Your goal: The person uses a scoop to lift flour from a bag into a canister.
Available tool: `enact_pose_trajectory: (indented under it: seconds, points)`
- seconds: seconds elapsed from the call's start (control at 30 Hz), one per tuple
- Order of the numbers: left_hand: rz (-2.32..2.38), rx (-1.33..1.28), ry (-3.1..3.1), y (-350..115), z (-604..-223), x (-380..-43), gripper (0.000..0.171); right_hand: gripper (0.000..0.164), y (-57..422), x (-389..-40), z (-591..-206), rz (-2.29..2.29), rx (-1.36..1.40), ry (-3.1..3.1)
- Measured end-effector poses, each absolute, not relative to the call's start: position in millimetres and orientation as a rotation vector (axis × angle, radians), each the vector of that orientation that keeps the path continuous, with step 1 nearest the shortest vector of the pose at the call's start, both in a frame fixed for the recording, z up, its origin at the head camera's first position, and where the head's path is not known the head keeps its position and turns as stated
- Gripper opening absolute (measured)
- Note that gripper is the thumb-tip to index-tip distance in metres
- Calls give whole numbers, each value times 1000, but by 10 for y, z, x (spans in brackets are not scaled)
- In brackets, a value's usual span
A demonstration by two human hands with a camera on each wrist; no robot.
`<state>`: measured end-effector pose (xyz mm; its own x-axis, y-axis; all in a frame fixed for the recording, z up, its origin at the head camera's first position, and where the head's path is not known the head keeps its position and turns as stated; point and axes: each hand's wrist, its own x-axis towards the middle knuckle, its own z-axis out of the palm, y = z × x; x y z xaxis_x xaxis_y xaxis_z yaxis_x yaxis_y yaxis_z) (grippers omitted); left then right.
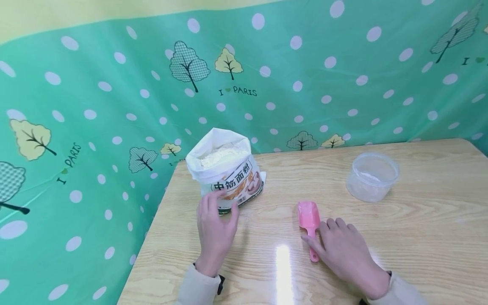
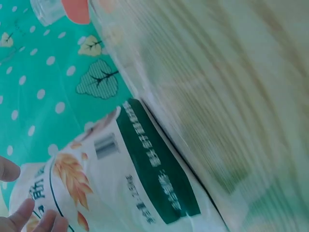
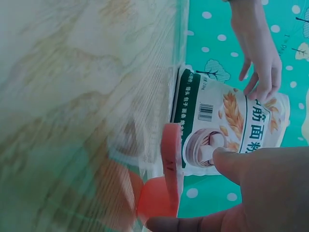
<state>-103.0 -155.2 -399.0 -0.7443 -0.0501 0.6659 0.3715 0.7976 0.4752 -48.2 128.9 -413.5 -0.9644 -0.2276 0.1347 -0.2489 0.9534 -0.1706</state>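
An opened bag of flour (image 1: pixel 238 188), white inside its rolled-back top, stands at the left of the table. My left hand (image 1: pixel 216 231) is at the bag's near side, thumb and fingers spread; the left wrist view has its fingertips (image 2: pixel 21 212) right by the printed front. A pink scoop (image 1: pixel 309 217) lies on the table, its bowl pointing away from me. Over the scoop's handle, my right hand (image 1: pixel 345 250) reaches in from the right. In the right wrist view its thumb (image 3: pixel 231 162) and index finger stand apart, with the scoop (image 3: pixel 170 154) between them.
A clear round plastic tub (image 1: pixel 367 188) without a lid stands at the back right of the wooden table (image 1: pixel 427 237). Behind the table hangs a green dotted cloth (image 1: pixel 267 106). A strip of light glares near the front middle.
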Motion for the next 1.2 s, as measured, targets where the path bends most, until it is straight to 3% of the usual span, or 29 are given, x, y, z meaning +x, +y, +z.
enact_pose_trajectory:
  seconds: [0.33, 0.73, 1.2]
  points:
    - [-744, -171, -2304, -1693, -4021, -1026, 43, 56, 1265, -494, -4190, 308, 368, -2987]
    - [-887, -23, -2432, -1775, -3949, -1083, 88, 48, 1312, -539, -4235, 311, 426, -2929]
    - [-1246, 52, -2405, -1881, -3985, -1307, 95, 29, 1366, -596, -4257, 274, 501, -2842]
